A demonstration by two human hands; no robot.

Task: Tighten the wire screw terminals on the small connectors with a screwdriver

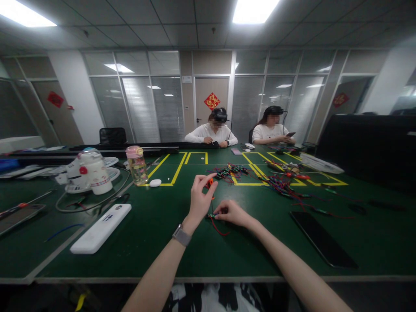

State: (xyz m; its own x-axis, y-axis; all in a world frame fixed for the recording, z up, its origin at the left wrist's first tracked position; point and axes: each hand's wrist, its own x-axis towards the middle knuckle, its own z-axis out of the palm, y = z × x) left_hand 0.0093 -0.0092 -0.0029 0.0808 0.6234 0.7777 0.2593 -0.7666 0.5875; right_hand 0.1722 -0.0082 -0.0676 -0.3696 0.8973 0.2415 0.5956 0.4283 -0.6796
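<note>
My left hand (198, 198) is closed around the orange handle of a small screwdriver (211, 182). Its thin shaft points down at a small green connector (211, 216) on the green table (156, 255). With thumb and fingertips, my right hand (234, 213) pinches the connector's right side against the tabletop. A red wire (220, 229) trails from the connector toward me. Whether the screwdriver tip sits in a screw is too small to tell. Beyond my hands lies a pile of similar wired connectors (231, 172).
A second wire bundle (281, 185) lies to the right, behind a black phone (321, 238). On the left are a white rectangular device (101, 229), a pink-lidded bottle (135, 164) and a white bottle (99, 175). Two people (211, 133) sit across the table.
</note>
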